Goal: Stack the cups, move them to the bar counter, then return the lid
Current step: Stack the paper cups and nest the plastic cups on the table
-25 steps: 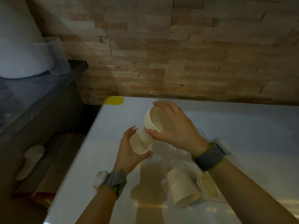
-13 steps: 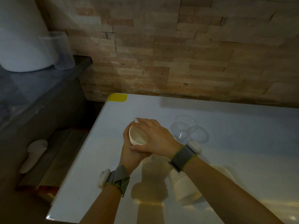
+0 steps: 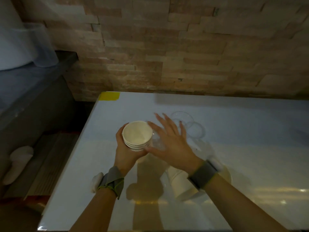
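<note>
We are holding a nested stack of cream paper cups (image 3: 137, 136) in our left hand (image 3: 125, 152), above the glossy white rectangular table (image 3: 234, 164), toward its left side. The left fingers are wrapping around the stack from below and behind, clamped on its walls, and the mouth of the top cup is facing up at us. Our right hand (image 3: 172, 144) is hovering just to the right of the stack, palm down, with the fingers spread apart and gripping nothing; whether the thumb is touching the stack's lower rim, we cannot tell. On the table, beyond the right hand, clear round plastic lids (image 3: 192, 126) are lying overlapped. Another cream paper cup (image 3: 181, 186) is lying tipped on the table nearer to us, partly hidden beneath the right wrist. A yellow tape patch (image 3: 109, 96) is marking the table's far left corner, below the tan stone-brick wall (image 3: 184, 47).
</note>
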